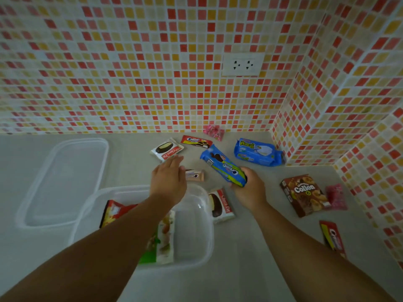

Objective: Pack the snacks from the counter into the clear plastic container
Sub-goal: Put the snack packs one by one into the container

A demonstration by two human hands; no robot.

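Snack tub half packed

Clear plastic container sits closest on the bench, holding a red packet and a green-white packet. Left hand hovers spread above it; right hand grips a blue cookie pack. Lid lies beside.

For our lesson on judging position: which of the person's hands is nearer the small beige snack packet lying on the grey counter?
Left. The left hand reaches just beside the small beige snack packet, apparently touching its left end; the right hand, gripping a blue biscuit pack, is off to its right.
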